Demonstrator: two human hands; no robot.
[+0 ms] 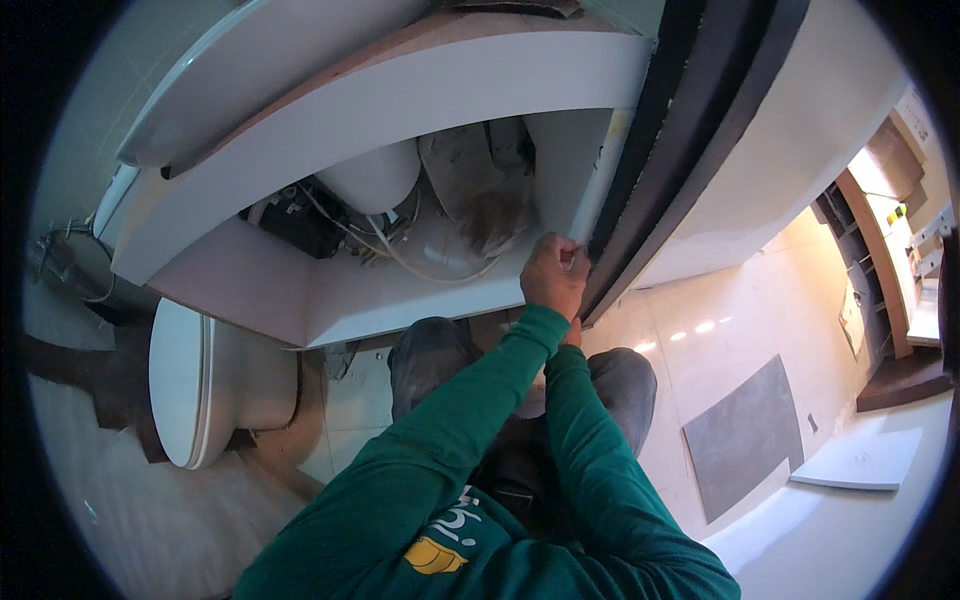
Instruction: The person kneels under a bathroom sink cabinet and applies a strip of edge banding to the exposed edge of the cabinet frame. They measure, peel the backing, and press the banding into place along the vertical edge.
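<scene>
My left hand [554,277] is closed, its fingertips pinched together at the lower right corner of a white cabinet [400,98], beside the dark door frame [668,150]. Whatever it may hold is too small or hidden to make out. Just below it is my right hand [573,333], close to the foot of the same frame. The left wrist and sleeve cover most of it, so its fingers do not show. Inside the open-fronted cabinet are a white rounded tank [372,178], a black device [297,222], a pale hose [425,272] and a dusty grey-brown bundle [490,205].
A white toilet [190,380] stands at the left. Right of my knees, a grey sheet [748,435] lies on the tiled floor [690,320], near a white panel [860,460]. A white wall or door [790,160] rises beyond the frame. Wooden shelving [880,270] is at the far right.
</scene>
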